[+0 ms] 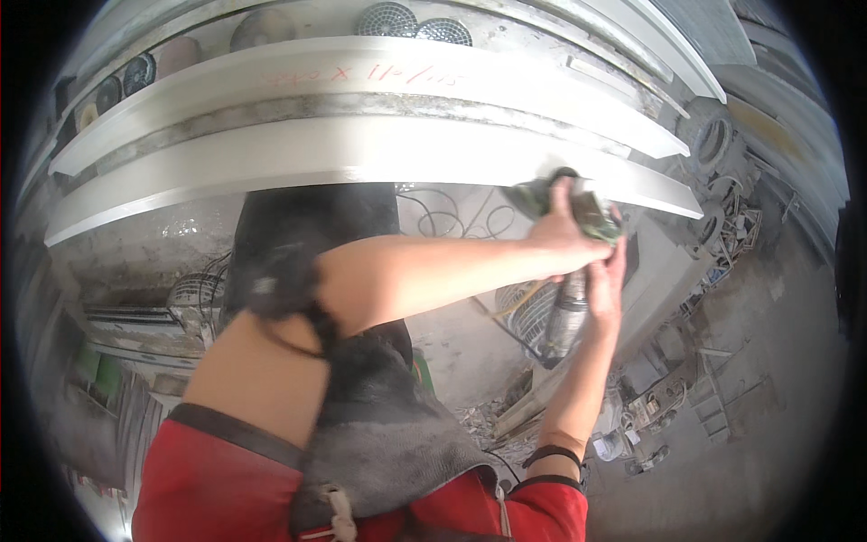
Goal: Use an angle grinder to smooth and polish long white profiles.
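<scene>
Beyond the dark apron (397, 443), the person's right hand (608, 275) is curled against the grey power tool (567, 316), while the left hand (558, 239) closes over green cloth (591, 217) at its head; some fingers are hidden. The head overlaps the near edge of the nearer white strip (406, 149), left of its right end; contact is unclear. A narrow gap separates it from the farther white strip (226, 81), which bears red handwriting (361, 75). Round discs (386, 20) lie past that.

Gry bench (379, 107) w/ wht slabs (271, 158)
</scene>
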### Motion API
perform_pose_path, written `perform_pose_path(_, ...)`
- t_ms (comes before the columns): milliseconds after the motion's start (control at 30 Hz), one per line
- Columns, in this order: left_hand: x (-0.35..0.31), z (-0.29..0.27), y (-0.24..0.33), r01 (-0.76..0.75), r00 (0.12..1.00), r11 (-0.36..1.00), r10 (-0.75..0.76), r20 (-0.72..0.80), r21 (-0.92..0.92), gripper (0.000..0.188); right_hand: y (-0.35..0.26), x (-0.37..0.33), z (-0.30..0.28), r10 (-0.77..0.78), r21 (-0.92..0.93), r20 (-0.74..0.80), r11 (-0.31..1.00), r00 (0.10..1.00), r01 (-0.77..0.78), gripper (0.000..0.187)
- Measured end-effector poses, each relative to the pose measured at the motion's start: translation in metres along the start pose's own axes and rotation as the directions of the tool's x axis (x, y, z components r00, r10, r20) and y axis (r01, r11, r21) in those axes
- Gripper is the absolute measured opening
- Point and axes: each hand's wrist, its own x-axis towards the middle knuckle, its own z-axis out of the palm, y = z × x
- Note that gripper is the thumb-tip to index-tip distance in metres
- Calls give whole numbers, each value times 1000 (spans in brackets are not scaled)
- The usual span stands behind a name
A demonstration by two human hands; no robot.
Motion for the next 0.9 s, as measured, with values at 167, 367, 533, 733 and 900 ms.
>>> perform_pose_path(167,25,4,-3,26,993,996,-35,114,83,126,11,-1,-8,32,0,-98,999,995,-32,88)
perform_pose_path(367,-125,-139,-44,-215,972,973,205,-116,-86,121,-25,-52,184,-146,-131,135,978,980,164,101)
perform_pose_path(533,-328,-313,-30,-110,931,982,47,-361,-156,91,-112,-94,414,-254,-165,425,922,869,350,98)
perform_pose_path(733,-443,-415,-51,-319,590,917,-6,-807,-240,48,-177,-110,589,-242,-162,675,873,697,459,83)
perform_pose_path(900,-410,-410,-67,-240,851,930,62,-522,-280,53,-150,-99,524,-268,-139,609,891,746,433,85)
